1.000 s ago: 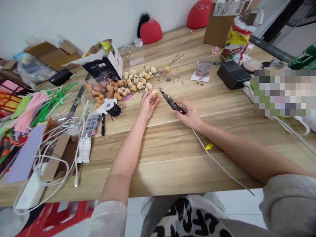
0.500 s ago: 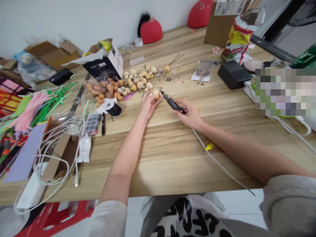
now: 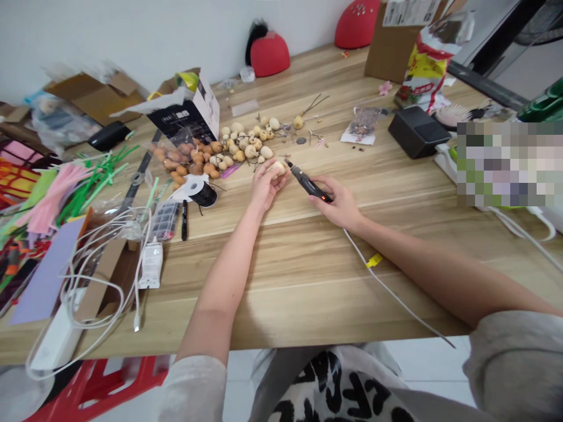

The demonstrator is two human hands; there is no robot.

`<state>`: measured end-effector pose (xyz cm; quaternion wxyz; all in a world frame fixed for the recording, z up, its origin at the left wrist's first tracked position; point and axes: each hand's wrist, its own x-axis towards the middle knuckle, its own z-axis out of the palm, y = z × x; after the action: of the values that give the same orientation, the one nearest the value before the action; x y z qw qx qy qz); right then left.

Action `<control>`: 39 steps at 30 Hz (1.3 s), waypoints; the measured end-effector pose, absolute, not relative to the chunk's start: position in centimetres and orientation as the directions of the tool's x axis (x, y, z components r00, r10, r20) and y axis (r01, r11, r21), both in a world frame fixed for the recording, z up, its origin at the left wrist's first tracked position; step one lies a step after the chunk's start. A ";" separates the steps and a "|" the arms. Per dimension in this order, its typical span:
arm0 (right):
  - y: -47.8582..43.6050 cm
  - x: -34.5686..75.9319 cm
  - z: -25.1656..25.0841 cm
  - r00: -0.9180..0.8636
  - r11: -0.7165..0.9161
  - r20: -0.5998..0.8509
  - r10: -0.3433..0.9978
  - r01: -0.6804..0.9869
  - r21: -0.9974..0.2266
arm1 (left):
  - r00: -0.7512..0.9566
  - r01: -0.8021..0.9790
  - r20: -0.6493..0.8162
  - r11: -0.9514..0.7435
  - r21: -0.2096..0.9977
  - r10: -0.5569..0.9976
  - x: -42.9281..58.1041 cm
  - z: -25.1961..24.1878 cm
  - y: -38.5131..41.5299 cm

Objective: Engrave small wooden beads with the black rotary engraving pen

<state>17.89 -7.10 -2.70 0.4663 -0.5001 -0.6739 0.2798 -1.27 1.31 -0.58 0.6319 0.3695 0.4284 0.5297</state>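
Observation:
My left hand [image 3: 265, 190] has its fingers curled round a small pale gourd [image 3: 279, 168]. My right hand [image 3: 342, 206] grips a dark rotary tool [image 3: 303, 179] with a lit red display. The tool's tip points left and lies right by the gourd; whether they touch is too small to tell. A grey-white cable [image 3: 396, 293] with a yellow tag runs from below my right hand toward the table's front edge. Just behind my left hand lies a pile of pale gourds [image 3: 253, 151], with browner round ones [image 3: 173, 158] at its left.
To the left are a spool of black cord [image 3: 204, 194], a black marker [image 3: 184, 220], a divided plastic case [image 3: 165, 220] and coiled white cables [image 3: 105, 281]. A black box [image 3: 416, 133] and a small bag of bits [image 3: 361, 125] stand at the back right.
The gourd has turned a little in my left hand, its pale rounded side now showing more. My right hand and the rotary tool have hardly moved.

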 end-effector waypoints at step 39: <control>-7.2 17.9 -2.5 -0.068 0.350 0.351 0.934 0.381 -0.856 | 0.035 -0.423 -0.079 0.086 0.902 0.996 -1.3 -1.3 1.7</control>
<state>17.94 -7.16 -2.49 0.4749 -0.4901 -0.6704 0.2911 -1.31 1.70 -1.33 0.6215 0.3621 0.3957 0.5709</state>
